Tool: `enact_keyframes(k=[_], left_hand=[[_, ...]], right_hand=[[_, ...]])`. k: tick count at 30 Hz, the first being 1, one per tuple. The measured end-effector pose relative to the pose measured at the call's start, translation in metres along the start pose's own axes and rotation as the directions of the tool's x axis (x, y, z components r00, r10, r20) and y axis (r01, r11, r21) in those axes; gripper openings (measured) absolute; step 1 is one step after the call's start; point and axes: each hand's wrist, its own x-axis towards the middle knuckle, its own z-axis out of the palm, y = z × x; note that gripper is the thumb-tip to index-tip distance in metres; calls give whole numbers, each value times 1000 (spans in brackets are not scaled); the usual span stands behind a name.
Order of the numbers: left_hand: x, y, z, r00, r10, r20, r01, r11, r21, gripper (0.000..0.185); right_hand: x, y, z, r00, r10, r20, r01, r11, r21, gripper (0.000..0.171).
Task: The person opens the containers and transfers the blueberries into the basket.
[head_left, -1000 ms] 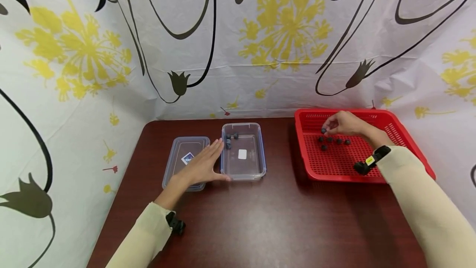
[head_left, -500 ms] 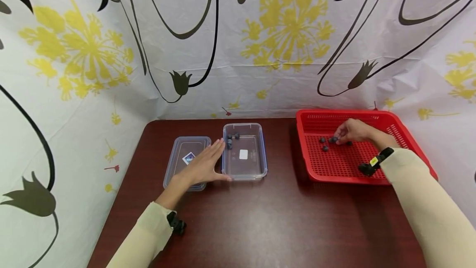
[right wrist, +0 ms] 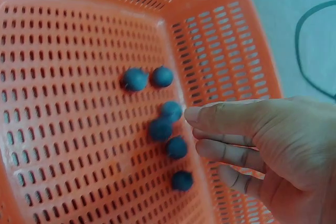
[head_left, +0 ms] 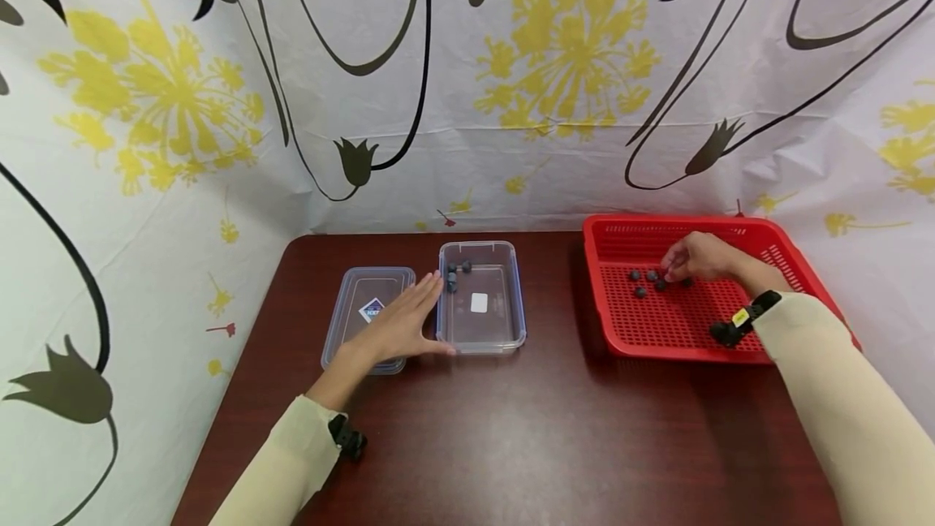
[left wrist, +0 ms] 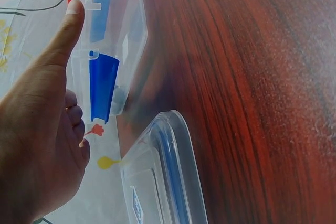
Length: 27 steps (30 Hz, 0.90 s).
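My left hand [head_left: 394, 323] lies with straight fingers against the left side of a clear plastic container [head_left: 519, 307]. Several blueberries [head_left: 451, 278] sit in its upper left corner. A clear lid [head_left: 343, 315] lies flat on the table, partly under the left hand in the head view. Over the red basket [head_left: 613, 339], my right hand [head_left: 697, 256] reaches down with fingers held close together. Its fingertips are right beside a blueberry [right wrist: 171, 111] in the right wrist view, with nothing pinched between them. More blueberries [right wrist: 135, 79] lie loose on the perforated basket floor.
The dark brown table [head_left: 511, 445] carries the lid, the container and the basket in a row from left to right. A floral cloth [head_left: 453, 104] hangs behind. Blue locking flaps [left wrist: 104, 87] stick out from the container's side.
One second ago the right hand pinched a blueberry above the basket's left part. It has moved right and lower, and the blueberry has left its fingers. The left hand stays put.
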Motion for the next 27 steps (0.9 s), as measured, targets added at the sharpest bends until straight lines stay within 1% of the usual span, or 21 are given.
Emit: enact_keyframes(k=[4,8,11,14,17,20,27], left_hand=[[0,1,-1,1000,-3,7,3,1000,4,128],[1,0,1,1000,-1,0,1,1000,13,128],[2,0,1,1000,-7,-2,7,1000,13,129],[0,0,2,1000,-21,5,21,1000,0,129],[-1,0,3,1000,-23,6,23,1000,-6,129],[0,0,2,1000,-18,3,18,1000,-7,129],[0,0,0,1000,-19,16,19,1000,-2,128]], right_hand=[[2,-17,-5,995,-67,-67,65,997,-40,15],[5,-48,-11,984,-139,-111,131,988,-80,14],[12,-76,-12,966,-215,-144,199,973,-118,14],[22,-107,-9,943,-295,-154,276,952,-130,15],[33,-137,-3,927,-347,-143,332,936,-118,16],[45,-163,6,919,-372,-132,363,928,-86,18],[75,-210,39,889,-438,-135,440,898,-17,24]])
